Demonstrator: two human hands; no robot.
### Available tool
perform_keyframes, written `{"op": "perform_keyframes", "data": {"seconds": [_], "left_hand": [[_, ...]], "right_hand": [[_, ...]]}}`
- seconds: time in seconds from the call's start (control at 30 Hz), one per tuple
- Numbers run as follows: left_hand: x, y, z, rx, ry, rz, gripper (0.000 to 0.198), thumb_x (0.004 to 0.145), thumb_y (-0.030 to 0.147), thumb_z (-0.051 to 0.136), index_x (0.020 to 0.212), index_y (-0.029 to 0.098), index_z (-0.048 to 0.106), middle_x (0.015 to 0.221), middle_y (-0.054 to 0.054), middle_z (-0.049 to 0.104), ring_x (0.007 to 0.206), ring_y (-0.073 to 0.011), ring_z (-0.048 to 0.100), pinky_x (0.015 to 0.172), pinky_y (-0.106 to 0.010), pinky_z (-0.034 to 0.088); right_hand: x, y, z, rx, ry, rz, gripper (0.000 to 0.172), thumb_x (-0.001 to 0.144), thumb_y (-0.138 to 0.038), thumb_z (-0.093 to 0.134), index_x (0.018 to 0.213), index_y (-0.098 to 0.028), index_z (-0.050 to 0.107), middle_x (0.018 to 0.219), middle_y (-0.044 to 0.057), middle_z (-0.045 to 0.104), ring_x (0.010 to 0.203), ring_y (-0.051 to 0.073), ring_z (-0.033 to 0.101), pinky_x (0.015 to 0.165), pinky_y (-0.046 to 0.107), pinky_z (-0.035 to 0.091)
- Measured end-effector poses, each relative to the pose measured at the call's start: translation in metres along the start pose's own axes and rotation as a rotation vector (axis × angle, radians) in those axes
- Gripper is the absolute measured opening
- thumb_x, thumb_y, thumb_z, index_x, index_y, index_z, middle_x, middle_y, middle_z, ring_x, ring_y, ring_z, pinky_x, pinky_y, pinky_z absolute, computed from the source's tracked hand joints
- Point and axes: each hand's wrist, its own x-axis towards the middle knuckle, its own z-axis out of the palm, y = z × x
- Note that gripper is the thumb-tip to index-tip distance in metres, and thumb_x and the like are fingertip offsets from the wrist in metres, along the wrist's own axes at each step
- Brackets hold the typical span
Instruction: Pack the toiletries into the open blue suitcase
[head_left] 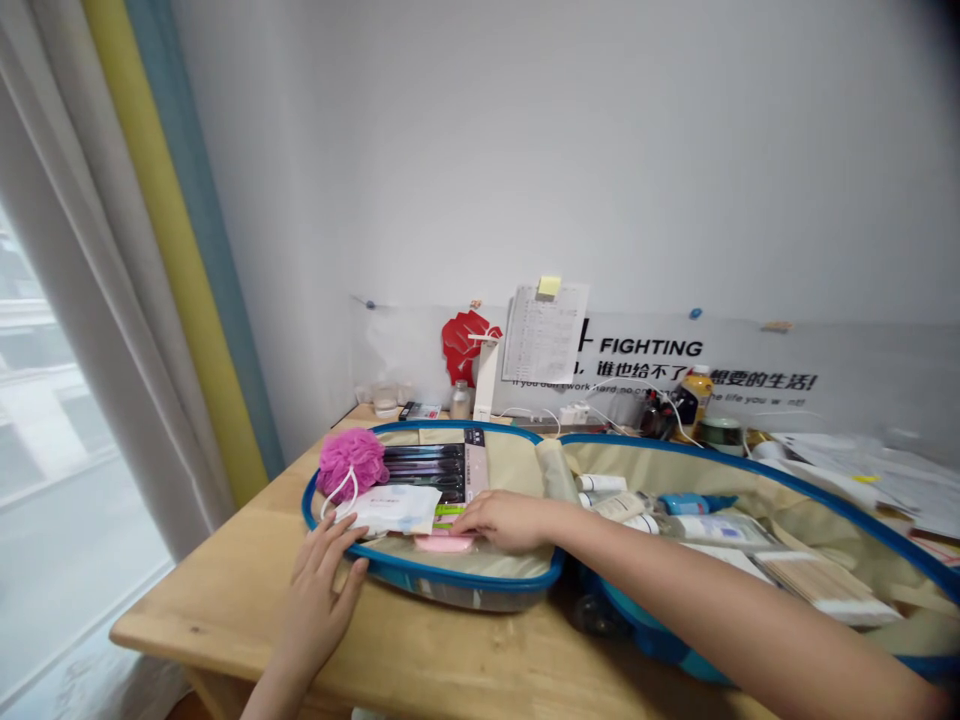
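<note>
Our left hand (pixel 319 590): open, on the case (pixel 450 590) rim.
Our right hand (pixel 504 522): open, beside the pink box (pixel 444 543).
Packed: both halves hold items.

The table (pixel 225 625) is smooth pale wood with a soft sheen. The case lining (pixel 517 565) is matt cream cloth, the blue trim (pixel 442 572) looks shiny, the shower puff (pixel 352 462) is rough pink net, and the wall sign (pixel 840 385) is glossy clear plastic.

Soft daylight from window (pixel 52 420), left; faint shadows (top-right corner darkens), edges bowed.
</note>
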Motion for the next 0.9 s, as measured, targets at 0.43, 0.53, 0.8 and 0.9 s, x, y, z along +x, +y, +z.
{"op": "perform_keyframes", "data": {"seconds": [0.43,0.53,0.8,0.9], "left_hand": [[-0.003,-0.005,0.002,0.018,0.0,0.037,0.031,0.092,0.038,0.046,0.117,0.024,0.057,0.126,-0.009,0.061,0.129,-0.0298,0.047,0.104,-0.051,0.041],[-0.003,-0.005,0.002,0.025,0.001,0.038,0.031,0.092,0.039,0.046,0.116,0.025,0.058,0.125,-0.008,0.062,0.128,-0.0289,0.048,0.104,-0.049,0.042],[-0.001,-0.002,0.0,0.012,-0.005,0.011,0.03,0.091,0.039,0.046,0.115,0.026,0.059,0.125,-0.008,0.062,0.127,-0.0297,0.049,0.104,-0.051,0.042],[-0.001,-0.002,0.0,0.001,-0.001,-0.003,0.03,0.091,0.039,0.047,0.114,0.025,0.06,0.125,-0.008,0.063,0.128,-0.0293,0.048,0.105,-0.051,0.042]], "right_hand": [[-0.15,0.09,-0.064,-0.052,0.25,0.592,0.045,0.081,-0.038,0.045,0.117,-0.021,0.066,0.117,0.01,0.068,0.106,0.026,0.064,0.093,0.038,0.048],[-0.175,0.102,-0.046,-0.071,0.21,0.664,0.047,0.071,-0.034,0.055,0.115,-0.02,0.067,0.121,0.011,0.066,0.111,0.028,0.061,0.096,0.039,0.046],[-0.172,0.104,-0.013,-0.092,0.139,0.671,0.047,0.065,-0.02,0.057,0.112,-0.019,0.066,0.116,0.013,0.065,0.108,0.028,0.06,0.091,0.036,0.046],[-0.168,0.104,-0.012,-0.118,0.145,0.689,0.048,0.064,-0.019,0.057,0.111,-0.018,0.064,0.113,0.014,0.064,0.105,0.028,0.06,0.087,0.037,0.046]]}}
